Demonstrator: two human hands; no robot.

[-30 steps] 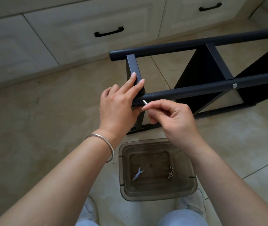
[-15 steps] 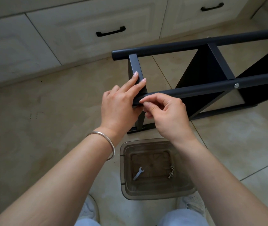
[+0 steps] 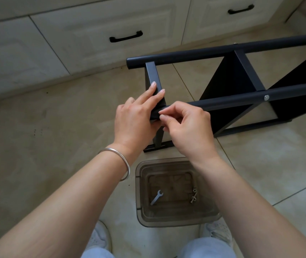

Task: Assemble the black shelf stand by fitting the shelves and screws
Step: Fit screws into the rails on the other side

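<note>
Head view, looking down past both forearms: the black shelf stand (image 3: 241, 84) lies on its side on the tiled floor (image 3: 55, 127), its two round tubes running from the middle of the picture off to the right edge, with flat black shelves (image 3: 228, 81) standing between them. The left hand (image 3: 135, 118) rests on the end of the near tube (image 3: 223, 100), its index and middle fingers laid out straight along the flat crossbar (image 3: 154, 77) that joins the two tube ends, the thumb tucked under where it cannot be seen. The right hand (image 3: 185, 127) sits just beside it, touching the same tube end, with thumb and forefinger pinched together against the metal; whatever they pinch is hidden behind the fingertips (too small to tell). Further along the near tube a silver screw head (image 3: 266, 97) shows where a shelf meets it. Below the hands, on the floor, stands a clear brown plastic box (image 3: 139, 202) holding a small silver wrench (image 3: 156, 197) on the left and a few loose screws (image 3: 193, 194) on the right. A silver bangle (image 3: 124, 164) circles the left wrist. Cream drawers with black handles (image 3: 125, 36) run across the top.
</note>
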